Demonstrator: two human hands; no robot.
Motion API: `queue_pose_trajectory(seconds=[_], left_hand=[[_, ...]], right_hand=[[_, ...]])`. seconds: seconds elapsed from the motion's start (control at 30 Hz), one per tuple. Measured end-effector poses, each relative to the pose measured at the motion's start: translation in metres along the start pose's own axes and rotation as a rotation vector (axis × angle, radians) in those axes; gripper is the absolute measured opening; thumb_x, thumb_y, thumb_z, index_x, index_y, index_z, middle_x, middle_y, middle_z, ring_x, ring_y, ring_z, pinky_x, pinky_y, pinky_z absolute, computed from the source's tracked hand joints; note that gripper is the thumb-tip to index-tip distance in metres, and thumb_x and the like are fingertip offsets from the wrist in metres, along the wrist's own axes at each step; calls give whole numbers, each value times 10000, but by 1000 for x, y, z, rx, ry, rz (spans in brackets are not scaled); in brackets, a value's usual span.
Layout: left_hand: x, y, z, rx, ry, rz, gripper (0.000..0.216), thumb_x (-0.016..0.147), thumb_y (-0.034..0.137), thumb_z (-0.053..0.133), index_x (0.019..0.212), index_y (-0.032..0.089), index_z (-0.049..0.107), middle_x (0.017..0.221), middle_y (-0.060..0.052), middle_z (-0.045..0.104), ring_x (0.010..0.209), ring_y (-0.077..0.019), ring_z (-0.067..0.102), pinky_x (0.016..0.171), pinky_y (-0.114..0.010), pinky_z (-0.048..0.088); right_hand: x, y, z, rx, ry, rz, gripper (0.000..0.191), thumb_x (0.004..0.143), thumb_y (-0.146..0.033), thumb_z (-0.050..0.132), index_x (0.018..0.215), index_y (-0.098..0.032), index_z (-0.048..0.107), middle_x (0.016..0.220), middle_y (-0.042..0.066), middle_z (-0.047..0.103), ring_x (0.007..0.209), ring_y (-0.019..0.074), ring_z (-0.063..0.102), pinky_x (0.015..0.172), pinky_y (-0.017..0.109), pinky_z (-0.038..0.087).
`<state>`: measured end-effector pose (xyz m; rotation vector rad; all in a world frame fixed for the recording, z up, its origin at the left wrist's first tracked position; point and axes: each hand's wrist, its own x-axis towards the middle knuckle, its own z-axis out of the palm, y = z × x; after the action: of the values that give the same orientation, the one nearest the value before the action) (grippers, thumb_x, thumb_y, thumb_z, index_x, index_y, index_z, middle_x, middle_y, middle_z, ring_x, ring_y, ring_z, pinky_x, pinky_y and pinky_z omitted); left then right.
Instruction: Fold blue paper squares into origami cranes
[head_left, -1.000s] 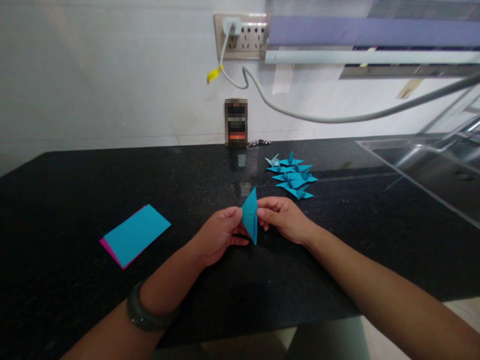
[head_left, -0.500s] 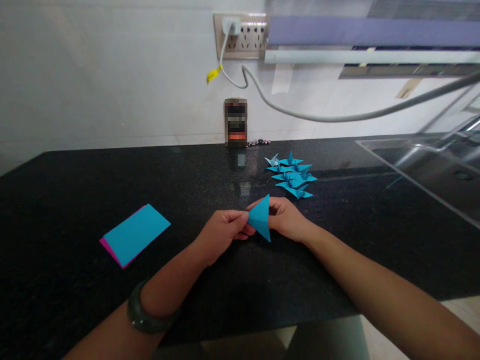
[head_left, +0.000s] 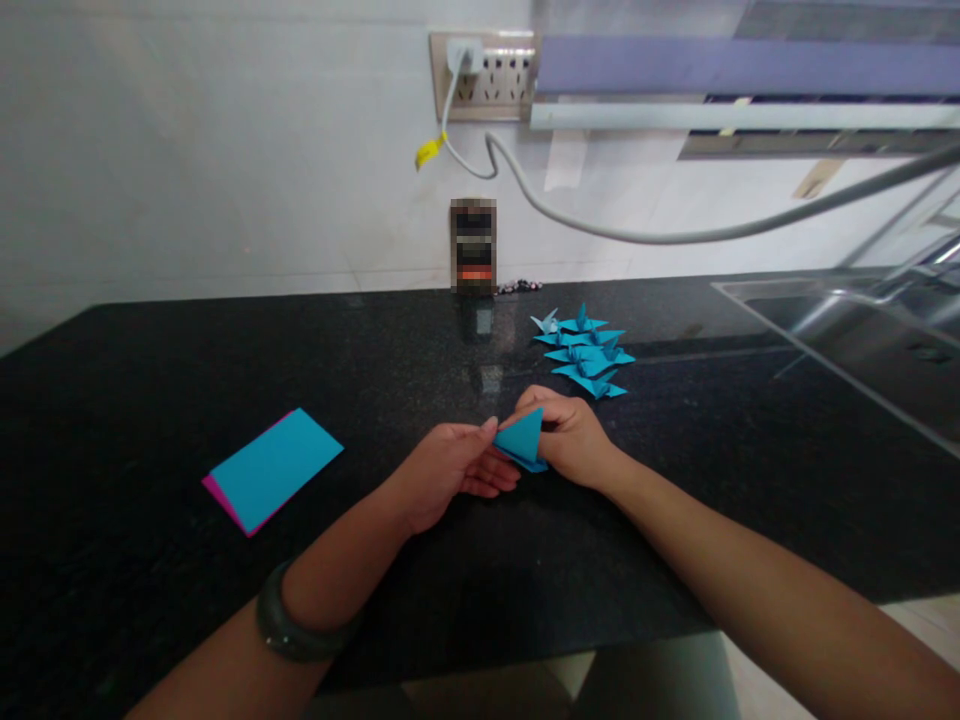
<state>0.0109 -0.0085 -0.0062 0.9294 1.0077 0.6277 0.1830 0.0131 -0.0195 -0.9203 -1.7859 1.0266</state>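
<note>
Both my hands hold a small folded blue paper triangle point(head_left: 523, 438) low over the black countertop point(head_left: 150, 400). My left hand point(head_left: 448, 470) pinches its left corner between thumb and fingers. From the right, my right hand point(head_left: 574, 435) grips the paper's far side, its fingers curled behind it. On my left wrist sits a dark bangle point(head_left: 289, 628).
Several folded blue paper cranes point(head_left: 585, 352) lie just beyond my right hand. A stack of blue and pink paper sheets point(head_left: 271, 468) lies to the left. A steel sink point(head_left: 862, 330) is at the right. A blurred small object point(head_left: 472, 245) stands by the wall, below a socket strip point(head_left: 484, 72) with cables.
The paper piece has turned from an upright diamond shape into a flatter triangle and dropped lower toward the countertop. Both hands have stayed on it and shifted slightly.
</note>
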Motion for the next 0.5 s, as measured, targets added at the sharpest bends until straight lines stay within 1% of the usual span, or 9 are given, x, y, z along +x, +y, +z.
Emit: queue_pose_trajectory(seconds=[0.1, 0.17, 0.27, 0.4, 0.5], left_hand=[[-2, 1, 0, -5, -17, -14, 439, 764, 524, 560, 683, 104, 660, 627, -79, 678, 565, -141, 628, 552, -235, 454], [-3, 2, -1, -43, -34, -30, 433, 772, 508, 561, 675, 97, 660, 633, -85, 681, 568, -140, 630, 557, -234, 462], [-3, 2, -2, -119, -53, -47, 372, 783, 450, 580, 709, 96, 665, 644, -79, 684, 585, -136, 638, 566, -225, 477], [-2, 1, -3, -159, -59, -48, 277, 787, 358, 607, 732, 92, 666, 633, -67, 683, 586, -123, 640, 561, -203, 487], [-1, -1, -4, -163, -71, -41, 241, 763, 326, 641, 731, 88, 666, 641, -68, 686, 581, -112, 635, 576, -198, 493]], right_hand=[[0, -1, 0, -22, -16, -30, 60, 701, -197, 640, 693, -168, 692, 686, 6, 507, 616, 110, 490, 542, 233, 413], [0, -2, -2, -41, -37, -80, 74, 718, -186, 629, 725, -171, 701, 678, 3, 497, 623, 105, 485, 550, 227, 409], [0, -1, -6, -55, -93, -152, 128, 735, -163, 608, 808, -188, 710, 701, 3, 487, 641, 98, 479, 558, 217, 408], [0, 2, -10, -50, -146, -238, 242, 694, -67, 581, 861, -189, 707, 748, 6, 475, 677, 96, 482, 569, 212, 403], [-1, 2, -10, -51, -155, -247, 253, 691, -63, 591, 872, -198, 705, 762, 7, 482, 690, 97, 489, 587, 219, 407]])
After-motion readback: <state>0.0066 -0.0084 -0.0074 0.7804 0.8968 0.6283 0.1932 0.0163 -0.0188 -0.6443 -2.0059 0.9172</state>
